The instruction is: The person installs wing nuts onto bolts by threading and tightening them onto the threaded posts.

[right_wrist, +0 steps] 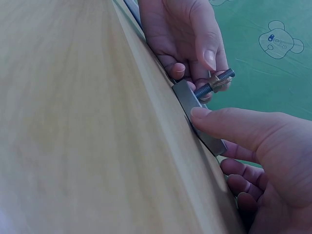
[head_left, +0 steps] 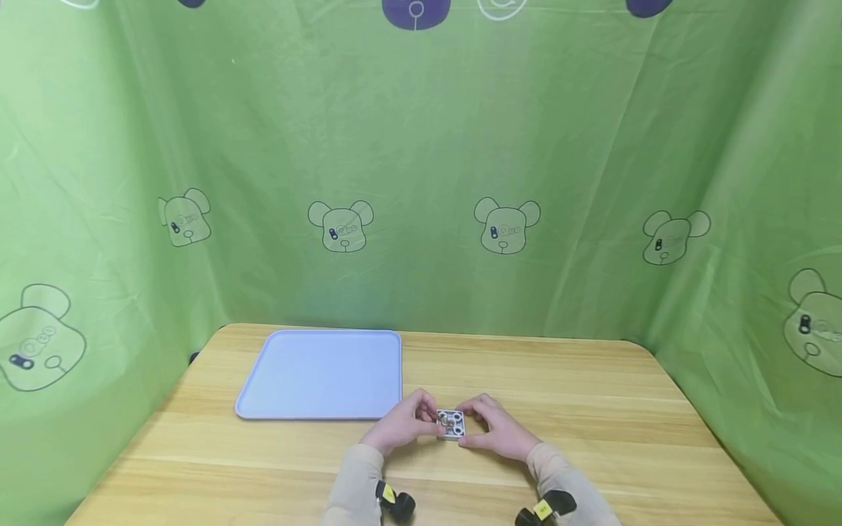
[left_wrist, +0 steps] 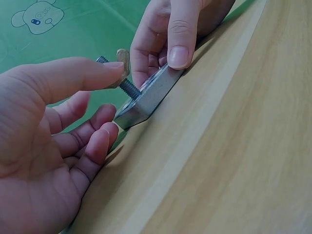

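A small square metal block with round holes in its top lies on the table between both hands. A threaded bolt stands up from the block near one edge, and a brass-coloured wing nut is on its shaft. My left hand pinches the wing nut between thumb and forefinger, the other fingers loosely curled beside the block. From the opposite side my right hand grips the block's edges, thumb on the near side face and fingers behind.
A light blue tray lies at the back left of the wooden table, close to the left hand. Green curtains with bear-head prints surround the table at the back and sides.
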The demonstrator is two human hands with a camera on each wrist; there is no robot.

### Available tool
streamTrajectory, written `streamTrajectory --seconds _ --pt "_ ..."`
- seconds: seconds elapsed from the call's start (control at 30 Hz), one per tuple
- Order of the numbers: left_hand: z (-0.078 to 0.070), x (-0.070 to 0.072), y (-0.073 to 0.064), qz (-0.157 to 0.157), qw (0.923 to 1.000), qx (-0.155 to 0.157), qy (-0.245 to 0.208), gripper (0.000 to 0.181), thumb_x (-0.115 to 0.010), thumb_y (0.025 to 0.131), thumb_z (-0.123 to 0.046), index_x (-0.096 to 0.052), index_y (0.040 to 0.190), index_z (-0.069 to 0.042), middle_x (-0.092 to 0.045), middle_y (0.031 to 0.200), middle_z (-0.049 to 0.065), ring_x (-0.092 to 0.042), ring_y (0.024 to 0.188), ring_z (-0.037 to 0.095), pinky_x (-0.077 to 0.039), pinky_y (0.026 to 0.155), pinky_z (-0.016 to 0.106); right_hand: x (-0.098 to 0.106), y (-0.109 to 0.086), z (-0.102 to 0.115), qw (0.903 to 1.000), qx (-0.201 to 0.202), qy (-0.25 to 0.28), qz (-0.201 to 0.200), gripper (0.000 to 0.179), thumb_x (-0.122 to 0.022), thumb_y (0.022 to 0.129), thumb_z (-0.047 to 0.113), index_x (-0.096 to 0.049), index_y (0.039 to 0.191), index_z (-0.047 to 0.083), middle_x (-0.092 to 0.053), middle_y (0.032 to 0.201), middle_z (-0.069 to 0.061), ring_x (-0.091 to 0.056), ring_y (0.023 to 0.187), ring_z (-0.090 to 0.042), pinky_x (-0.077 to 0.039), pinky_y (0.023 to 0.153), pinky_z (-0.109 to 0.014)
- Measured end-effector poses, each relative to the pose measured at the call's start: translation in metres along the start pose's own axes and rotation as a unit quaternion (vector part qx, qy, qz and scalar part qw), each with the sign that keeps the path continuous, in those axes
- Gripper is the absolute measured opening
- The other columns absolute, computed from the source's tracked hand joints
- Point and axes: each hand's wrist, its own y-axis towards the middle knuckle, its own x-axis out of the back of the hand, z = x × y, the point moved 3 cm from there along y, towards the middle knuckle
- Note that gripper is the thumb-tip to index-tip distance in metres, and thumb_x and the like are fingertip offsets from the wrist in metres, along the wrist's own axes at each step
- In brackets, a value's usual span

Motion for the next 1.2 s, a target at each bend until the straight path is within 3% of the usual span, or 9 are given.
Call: streamTrajectory --seconds 0.3,0.53,0.83,1.2 --pt "0.0004 -0.0011 0.0015 0.006 1.0 0.005 0.001 0.027 -0.075 0.075 -0.003 -0.054 0.091 0.004 -0.056 0.087 0.003 -0.051 0.082 0.015 -0.039 0.077 0.029 0.0001 0.0002 0.0008 1.0 -0.003 -0.002 -0.002 0.051 -0.076 0.079 0.044 -0.061 0.12 0.017 -0.054 0.111 0.004 -0.049 0.104 -0.013 -0.044 0.093 -0.03" --pt "0.0007 -0.001 0.002 0.015 0.9999 0.006 0.003 0.028 -0.078 0.074 -0.007 -0.061 0.096 -0.004 -0.058 0.086 0.001 -0.053 0.081 0.012 -0.042 0.077 0.026 0.0 0.0004 0.0012 1.0 -0.004 0.0 -0.001 0.051 -0.076 0.079 0.043 -0.061 0.12 0.016 -0.054 0.112 0.004 -0.05 0.104 -0.014 -0.044 0.094 -0.031" --pt "-0.0031 -0.0019 0.0003 0.025 0.9996 -0.006 0.013 0.03 -0.077 0.075 -0.006 -0.064 0.102 -0.004 -0.061 0.093 0.007 -0.053 0.084 0.012 -0.042 0.08 0.025 0.0012 0.0009 0.002 1.0 -0.002 0.006 -0.002 0.05 -0.076 0.079 0.042 -0.061 0.119 0.016 -0.055 0.113 0.003 -0.049 0.105 -0.014 -0.044 0.094 -0.031" --pt "-0.0053 -0.0024 -0.0005 0.023 0.9993 -0.01 0.028 0.022 -0.076 0.079 -0.011 -0.067 0.099 -0.006 -0.062 0.089 0.0 -0.054 0.083 0.011 -0.041 0.08 0.027 0.0003 -0.0002 0.0031 1.0 -0.002 0.004 0.001 0.05 -0.076 0.079 0.043 -0.061 0.119 0.016 -0.054 0.113 0.003 -0.049 0.105 -0.015 -0.044 0.095 -0.031"
